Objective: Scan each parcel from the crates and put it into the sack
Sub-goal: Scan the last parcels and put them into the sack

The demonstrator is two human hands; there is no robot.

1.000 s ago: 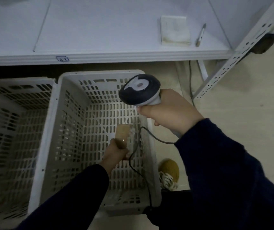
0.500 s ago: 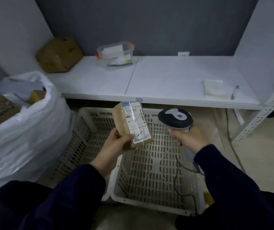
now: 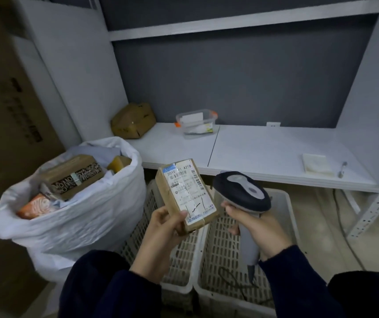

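**Above the two crates, a parcel is held ready for the scanner**

Over the near crates the parcel (image 3: 185, 195) is gripped in the left hand (image 3: 161, 228). The fingers are curled under its brown side and the thumb is pressed on the near corner of the label, which is turned upward. Just to its right the scanner (image 3: 241, 191) is clasped by the handle in the right hand (image 3: 259, 230), fingers wrapped round it. Its head sits beside the parcel and seems not yet aimed at the label.

For a clean read, the scanner's window should be turned onto the barcode at the label's far right edge. The thumb should be kept off the print, and the taped face tilted slightly so that glare is avoided.

The sack (image 3: 87, 216), already partly filled, stands open at the left against the left crate (image 3: 179, 260), so a short swing should suffice afterwards. The right crate (image 3: 220, 249) lies under the scanner.

Compared with half a second earlier, parcel and scanner have been brought closer together, and the sack's contents have come into view.
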